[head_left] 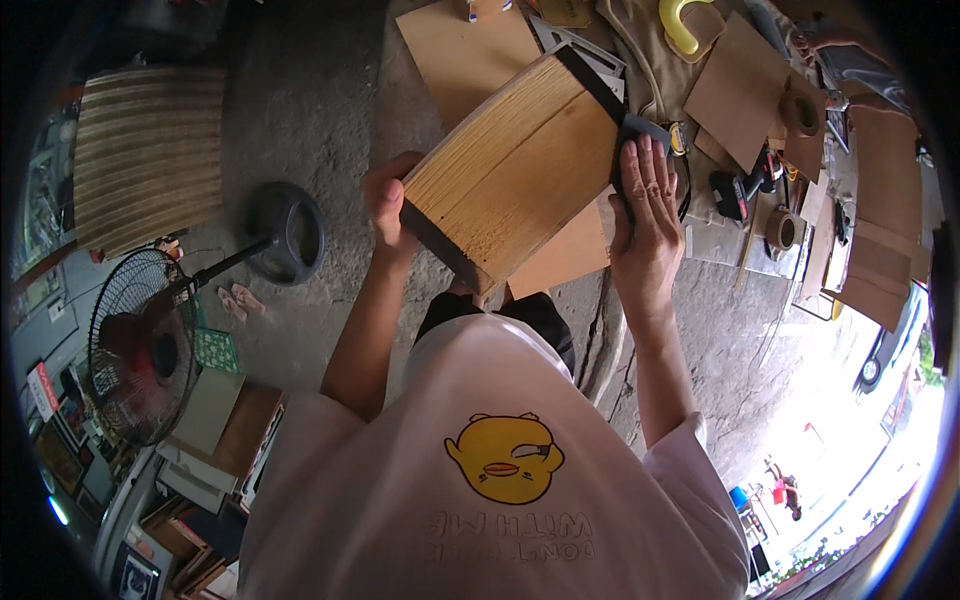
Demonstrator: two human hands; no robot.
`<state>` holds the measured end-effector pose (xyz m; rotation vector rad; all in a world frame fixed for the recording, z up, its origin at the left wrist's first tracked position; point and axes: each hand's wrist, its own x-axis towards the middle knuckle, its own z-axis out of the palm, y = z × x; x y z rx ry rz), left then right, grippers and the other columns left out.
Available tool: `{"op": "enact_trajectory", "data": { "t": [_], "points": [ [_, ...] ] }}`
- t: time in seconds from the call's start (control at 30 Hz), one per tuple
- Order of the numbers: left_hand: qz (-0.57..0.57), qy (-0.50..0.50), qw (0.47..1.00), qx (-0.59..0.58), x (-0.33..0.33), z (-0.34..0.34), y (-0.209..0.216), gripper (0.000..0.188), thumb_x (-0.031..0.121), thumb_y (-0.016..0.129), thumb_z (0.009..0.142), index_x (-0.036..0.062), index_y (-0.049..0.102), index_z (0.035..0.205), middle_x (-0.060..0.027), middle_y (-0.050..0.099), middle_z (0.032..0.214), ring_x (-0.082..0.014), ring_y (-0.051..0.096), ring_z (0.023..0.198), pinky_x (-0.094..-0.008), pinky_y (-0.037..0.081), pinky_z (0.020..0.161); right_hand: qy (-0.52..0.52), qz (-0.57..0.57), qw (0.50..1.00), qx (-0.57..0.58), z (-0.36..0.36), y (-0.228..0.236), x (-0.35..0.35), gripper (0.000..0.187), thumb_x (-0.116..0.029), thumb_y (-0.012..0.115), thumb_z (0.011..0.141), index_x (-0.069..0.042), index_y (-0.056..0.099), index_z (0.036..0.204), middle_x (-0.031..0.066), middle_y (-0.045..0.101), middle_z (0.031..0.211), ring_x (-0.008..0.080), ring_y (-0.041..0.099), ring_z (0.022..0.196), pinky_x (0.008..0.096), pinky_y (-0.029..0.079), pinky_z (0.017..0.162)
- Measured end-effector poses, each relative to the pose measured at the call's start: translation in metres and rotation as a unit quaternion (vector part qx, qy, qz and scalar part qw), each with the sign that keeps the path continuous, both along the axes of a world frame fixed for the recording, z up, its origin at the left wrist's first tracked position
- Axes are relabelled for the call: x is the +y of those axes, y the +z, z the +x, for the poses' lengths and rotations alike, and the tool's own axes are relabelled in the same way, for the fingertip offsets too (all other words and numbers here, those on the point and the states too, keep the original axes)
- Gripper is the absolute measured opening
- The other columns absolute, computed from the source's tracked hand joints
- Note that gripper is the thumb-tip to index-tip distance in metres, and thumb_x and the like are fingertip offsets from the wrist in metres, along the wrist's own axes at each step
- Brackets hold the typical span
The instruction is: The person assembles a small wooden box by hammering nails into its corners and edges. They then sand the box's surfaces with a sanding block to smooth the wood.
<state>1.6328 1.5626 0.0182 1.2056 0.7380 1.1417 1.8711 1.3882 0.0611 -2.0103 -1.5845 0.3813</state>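
while left hand (393, 205) clamps its fingers on one edge | wooden board (515, 165): yellow-brown, grained, dark-ended | right hand (648, 215): fingers outstretched, thumb apart, against opposite end

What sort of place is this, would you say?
Probably a small informal workshop: a black-edged wooden piece is in hand, flat brown sheets lie around, and a red-and-black power tool sits to the right.

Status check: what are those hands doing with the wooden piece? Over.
Left hand gripping wooden piece at its left end; right hand laid flat by its dark right end. Wooden piece slanted; cardboard sheet partly hidden behind it.
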Motion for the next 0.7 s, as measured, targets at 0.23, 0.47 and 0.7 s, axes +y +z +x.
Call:
{"op": "enact_trajectory", "data": {
  "t": [0.23, 0.47, 0.7],
  "points": [
    [0.007, 0.019, 1.0, -0.005, -0.001, -0.006, -0.008, 0.079, 0.066, 0.05, 0.093, -0.0102, 0.066, 0.082, -0.0102, 0.062, 0.07, -0.0161, 0.057, 0.063, -0.0321, 0.039, 0.055, 0.135, 0.024, 0.988, -0.07, -0.038, 0.058, 0.011, 0.05, 0.004, 0.063, 0.089, -0.004, 0.067, 0.138, 0.0136, 0.065, 0.145, 0.0285, 0.056, 0.141, 0.0449, 0.044, 0.118],
    [0.023, 0.015, 0.999, -0.028, 0.005, 0.001, -0.017, 0.081, 0.069, 0.047, 0.094, -0.0083, 0.066, 0.081, -0.0091, 0.06, 0.069, -0.0153, 0.053, 0.058, -0.0325, 0.034, 0.051, 0.235, -0.01, 0.972, -0.03, -0.051, 0.046, -0.014, 0.058, -0.009, 0.064, 0.091, -0.014, 0.059, 0.148, 0.008, 0.056, 0.155, 0.0259, 0.051, 0.146, 0.0443, 0.04, 0.121],
    [0.011, -0.001, 1.0, 0.001, 0.004, -0.003, -0.003, 0.083, 0.072, 0.046, 0.094, -0.0076, 0.065, 0.08, -0.0079, 0.059, 0.069, -0.0149, 0.053, 0.059, -0.0323, 0.035, 0.052, 0.174, 0.027, 0.983, -0.044, -0.052, 0.043, 0.002, 0.051, -0.007, 0.059, 0.093, -0.01, 0.063, 0.144, 0.0102, 0.061, 0.149, 0.025, 0.054, 0.143, 0.0438, 0.042, 0.119]
  ]
}}
